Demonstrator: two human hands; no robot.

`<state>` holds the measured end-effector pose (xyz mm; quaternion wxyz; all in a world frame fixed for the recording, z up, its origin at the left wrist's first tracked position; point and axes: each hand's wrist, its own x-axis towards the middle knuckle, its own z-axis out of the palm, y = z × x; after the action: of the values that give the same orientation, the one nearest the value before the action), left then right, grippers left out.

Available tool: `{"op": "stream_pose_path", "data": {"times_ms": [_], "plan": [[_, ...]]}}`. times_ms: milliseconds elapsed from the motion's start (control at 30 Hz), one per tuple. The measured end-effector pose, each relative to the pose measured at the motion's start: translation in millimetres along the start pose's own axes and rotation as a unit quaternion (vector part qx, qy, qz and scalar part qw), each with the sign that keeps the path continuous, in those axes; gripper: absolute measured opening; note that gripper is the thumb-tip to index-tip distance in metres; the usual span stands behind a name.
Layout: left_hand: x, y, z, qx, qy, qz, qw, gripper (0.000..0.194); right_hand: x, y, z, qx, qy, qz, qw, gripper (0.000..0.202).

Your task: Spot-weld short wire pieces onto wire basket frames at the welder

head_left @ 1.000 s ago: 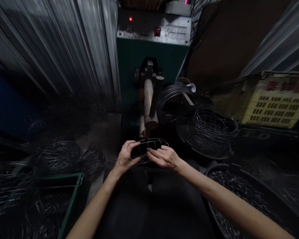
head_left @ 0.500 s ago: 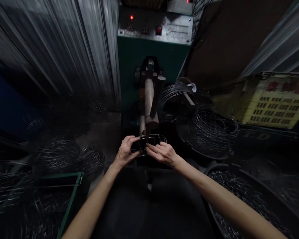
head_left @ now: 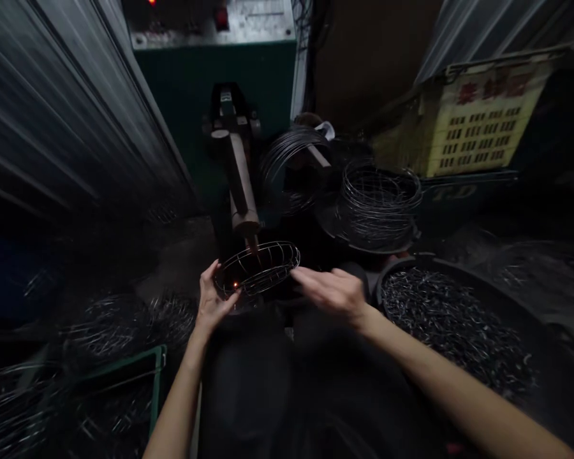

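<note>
A round wire basket [head_left: 268, 275] hangs tilted just below the tip of the welding machine's arm [head_left: 245, 220]. My left hand [head_left: 213, 298] grips its left rim, thumb in front and fingers behind. Beside the thumb, a small orange spark glows on the wire. My right hand [head_left: 332, 290] is blurred at the basket's right side, its fingers stretched out toward the rim. Whether its fingertips touch the wire is unclear, and nothing shows in that hand.
A large black tub [head_left: 402, 262] of small metal pieces lies at the right. Behind it are a stack of wire rings [head_left: 380, 207], a wire coil [head_left: 287, 153] and a yellow crate [head_left: 483, 127]. A green crate [head_left: 157, 382] stands at the lower left.
The view has turned right. The basket has tilted and come out from the machine's tip, still in my left hand. My right hand has moved off to the right, its fingers now straighter.
</note>
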<state>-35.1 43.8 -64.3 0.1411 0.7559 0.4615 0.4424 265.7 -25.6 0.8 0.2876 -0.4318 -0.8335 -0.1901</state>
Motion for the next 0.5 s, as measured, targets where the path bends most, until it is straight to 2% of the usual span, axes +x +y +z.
{"op": "stream_pose_path", "data": {"times_ms": [33, 67, 100, 133, 200, 233, 300, 367, 500], "plan": [[-5.1, -5.1, 2.1, -0.01, -0.003, -0.021, 1.0, 0.082, -30.8, 8.6, -12.0, -0.002, -0.008, 0.103, 0.995, 0.028], [-9.2, -9.2, 4.5, -0.024, -0.005, -0.036, 0.999, 0.08, -64.8, 19.2, -22.9, -0.016, -0.023, 0.222, 0.975, 0.027], [-12.0, -12.1, 6.9, -0.039, -0.001, -0.046, 0.998, 0.078, -100.0, 30.8, -32.1, -0.045, -0.051, 0.339, 0.938, 0.028], [-13.5, -13.7, 9.0, -0.056, 0.009, -0.053, 0.997, 0.076, -134.4, 42.1, -39.1, -0.083, -0.112, 0.434, 0.89, 0.028], [-13.7, -13.7, 11.1, -0.08, 0.032, -0.057, 0.995, 0.075, -194.1, 58.1, -45.7, -0.086, -0.281, 0.54, 0.789, 0.023], [-13.5, -12.2, 11.0, -0.085, 0.043, -0.055, 0.994, 0.075, -216.7, 60.8, -45.6, -0.048, -0.337, 0.556, 0.758, 0.016], [-14.9, -6.6, 9.0, -0.086, 0.043, -0.043, 0.994, 0.075, -245.1, 56.1, -41.5, 0.027, -0.394, 0.559, 0.729, 0.007], [-20.8, 2.4, 5.7, -0.087, 0.02, -0.029, 0.996, 0.074, -253.9, 44.3, -37.3, 0.063, -0.389, 0.562, 0.727, 0.01], [-39.4, 22.0, 1.3, -0.095, -0.056, -0.036, 0.993, 0.065, -252.0, 31.2, -39.1, 0.05, -0.333, 0.607, 0.72, 0.005]]}}
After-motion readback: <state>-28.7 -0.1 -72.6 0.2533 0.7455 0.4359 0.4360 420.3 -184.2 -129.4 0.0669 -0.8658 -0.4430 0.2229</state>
